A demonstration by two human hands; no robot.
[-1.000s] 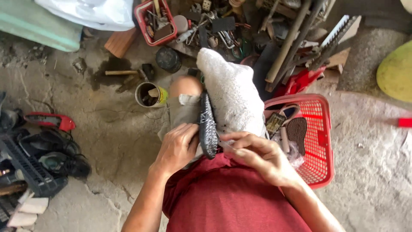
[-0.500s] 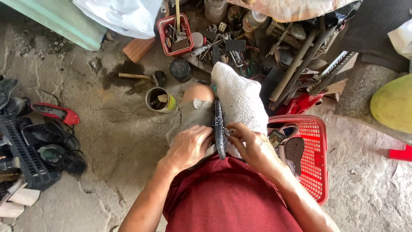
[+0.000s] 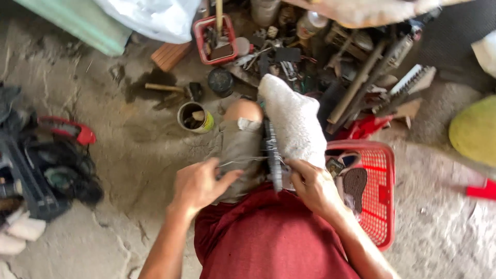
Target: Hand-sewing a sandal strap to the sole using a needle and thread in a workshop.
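- The left hand (image 3: 199,183) is partly open, with its fingers spread and a little bent. It rests on the grey shorts (image 3: 242,155) over the knee, and its fingertips pinch a thin pale thread (image 3: 242,161).
- The right hand (image 3: 312,187) is curled closed. It grips the near end of a dark shoe sole (image 3: 273,160) and presses it against the white cloth (image 3: 294,121).
- The sole stands on its thin edge on the lap, between the shorts and the cloth. Its long side runs away from the person, toward the heap of tools (image 3: 289,57).
- The thread goes sideways from the left fingers to the sole.
- The right fingers hide the near end of the sole.
- The thread is very thin and hard to see.
- The red basket (image 3: 385,206) sits just beside the right arm. The things inside it are blurry.
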